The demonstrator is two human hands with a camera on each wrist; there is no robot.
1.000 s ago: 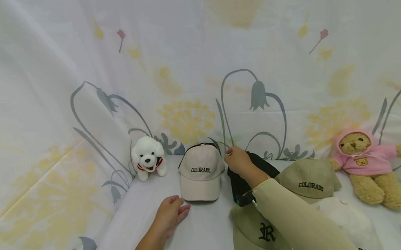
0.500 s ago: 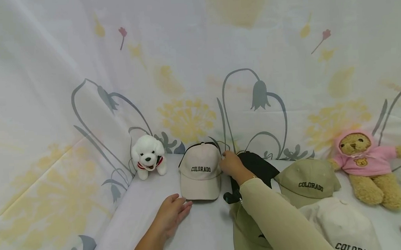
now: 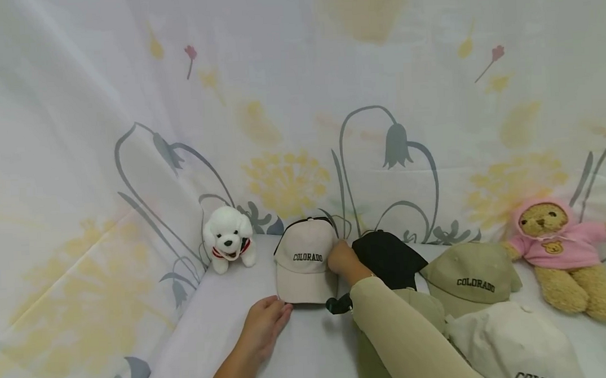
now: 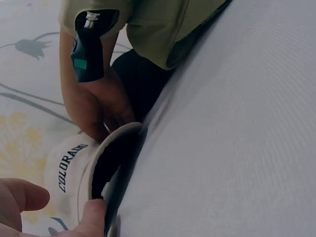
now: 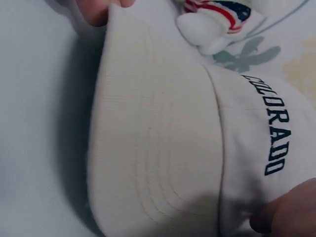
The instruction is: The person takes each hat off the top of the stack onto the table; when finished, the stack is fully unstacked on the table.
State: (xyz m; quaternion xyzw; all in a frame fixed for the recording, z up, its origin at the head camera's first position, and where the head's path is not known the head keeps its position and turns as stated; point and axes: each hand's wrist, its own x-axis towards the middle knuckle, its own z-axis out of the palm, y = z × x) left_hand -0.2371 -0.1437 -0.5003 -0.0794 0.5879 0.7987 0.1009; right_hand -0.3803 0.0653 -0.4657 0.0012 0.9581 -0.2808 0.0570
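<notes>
A cream baseball cap with COLORADO lettering and a dark back stands in the middle, brim forward. My left hand is at the brim's left front corner, a fingertip touching its edge. In the left wrist view the left thumb stands apart from the brim. My right hand lies against the right side of the crown, its outer fingers hidden in the head view. In the right wrist view one right digit reaches the crown beside the lettering.
A black cap, a khaki COLORADO cap, another khaki cap and a white cap lie to the right. A white toy dog sits left, a teddy bear in pink far right. Patterned cloth hangs behind.
My right hand has come left and down from the cap's rear right to the side of its crown. More of the black and white caps shows. My left hand stays near the brim.
</notes>
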